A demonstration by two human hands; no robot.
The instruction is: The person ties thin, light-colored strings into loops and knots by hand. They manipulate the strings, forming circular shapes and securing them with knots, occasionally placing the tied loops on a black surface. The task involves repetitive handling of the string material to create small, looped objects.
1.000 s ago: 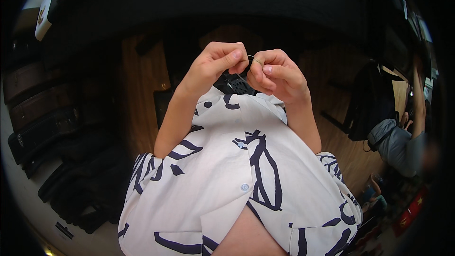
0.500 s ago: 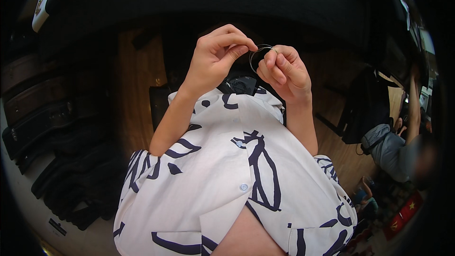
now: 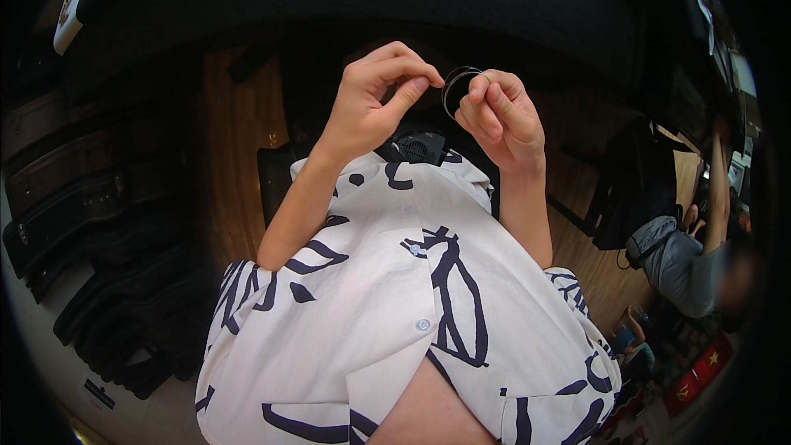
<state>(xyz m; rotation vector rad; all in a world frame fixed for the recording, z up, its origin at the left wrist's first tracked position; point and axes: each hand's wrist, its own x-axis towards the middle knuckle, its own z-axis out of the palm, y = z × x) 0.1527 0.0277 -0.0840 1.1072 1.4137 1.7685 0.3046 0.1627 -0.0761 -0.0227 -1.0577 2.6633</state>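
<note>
A loose coil of thin, shiny wire (image 3: 446, 97) hangs in the air between my two hands, above the front of my shirt. My right hand (image 3: 504, 115) is closed, with thumb and forefinger pinching the coil at its right side and the other fingers curled in. On the coil's left side, my left hand (image 3: 383, 99) brings thumb and forefinger together at the wire. The strand between those left fingertips is too fine to see clearly.
Beyond my hands stretches a dark surface (image 3: 371, 0). Several black cases (image 3: 66, 206) stand in a row at left. To the right is a black bag-like object (image 3: 626, 189), and past it another person in grey (image 3: 684, 272). A red flag (image 3: 696, 375) shows at lower right.
My right hand has shifted slightly up and to the right, turning a little, and the coil has moved with it. My left hand stays almost where it was, still pinched.
</note>
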